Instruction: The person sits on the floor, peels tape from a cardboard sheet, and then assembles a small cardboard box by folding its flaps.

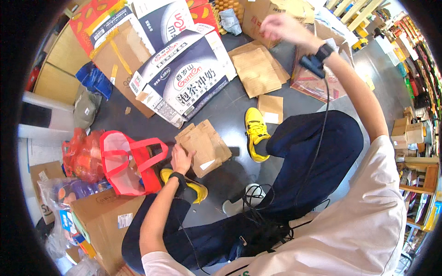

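My left hand (183, 159) is at the left edge of a flattened brown cardboard piece (208, 148), with its fingers closed on that edge. The piece has torn-looking edges and a small white label; it is just above my left yellow shoe (197, 189). My right hand (286, 31) is raised at the upper right, in front of a brown cardboard box (258, 16). Its fingers are loosely bent and apart, and nothing shows in them. Below it, more flattened cardboard (258, 69) is stacked on the floor, with a smaller piece (270, 109) beside it.
A large blue-and-white carton (184, 76) lies ahead, other cartons behind it. At the left are a red-trimmed tote bag (129, 161), a red plastic bag (85, 154) and a brown box (103, 211). Black cable (327, 106) trails from my right wrist. Shelves (419, 179) line the right.
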The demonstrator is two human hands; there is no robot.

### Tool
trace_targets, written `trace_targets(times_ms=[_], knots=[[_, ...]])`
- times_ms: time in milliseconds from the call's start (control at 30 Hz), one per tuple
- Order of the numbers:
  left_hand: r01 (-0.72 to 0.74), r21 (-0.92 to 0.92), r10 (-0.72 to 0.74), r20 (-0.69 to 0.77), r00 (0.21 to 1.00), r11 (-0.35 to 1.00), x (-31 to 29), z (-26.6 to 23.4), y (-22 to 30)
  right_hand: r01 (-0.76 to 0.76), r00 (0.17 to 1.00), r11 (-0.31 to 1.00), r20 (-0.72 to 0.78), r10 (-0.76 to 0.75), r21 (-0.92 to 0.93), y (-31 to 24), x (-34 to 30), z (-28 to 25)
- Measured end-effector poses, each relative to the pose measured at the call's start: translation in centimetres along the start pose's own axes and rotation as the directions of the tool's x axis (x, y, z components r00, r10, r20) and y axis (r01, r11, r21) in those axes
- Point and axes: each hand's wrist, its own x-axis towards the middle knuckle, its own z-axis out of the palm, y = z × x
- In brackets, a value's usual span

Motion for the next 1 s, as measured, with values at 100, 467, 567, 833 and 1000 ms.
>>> trace_targets(times_ms=[100,467,567,833,1000], knots=[[-0.1,0.031,0.098,0.053,0.994,0.994,0.7,-2.0,0.6,-0.146,0.986,0.989,-0.088,0.144,-0.02,7.3,1.5,-2.9],[-0.183,-0.35,0.264,0.201,0.943,0.919,-2.1,-19.0,6.9,-0.44,0.836,0.793,0.13,0.533,-0.421,29.6,-12.9,17.8],[-0.154,-0.487,0.234,0.107,0.966,0.86,-4.2,-24.4,7.5,-0.492,0.81,0.784,0.13,0.572,-0.379,28.6,-13.3,22.3],[-0.168,-0.652,0.223,0.002,0.975,0.739,-3.8,-29.5,13.4,-0.474,0.79,0.709,0.103,0.604,-0.522,28.9,-15.2,22.8],[-0.221,-0.589,0.319,0.066,0.945,0.777,-4.4,-29.8,15.2,-0.338,0.763,0.738,0.29,0.578,-0.584,29.9,-14.8,19.1]])
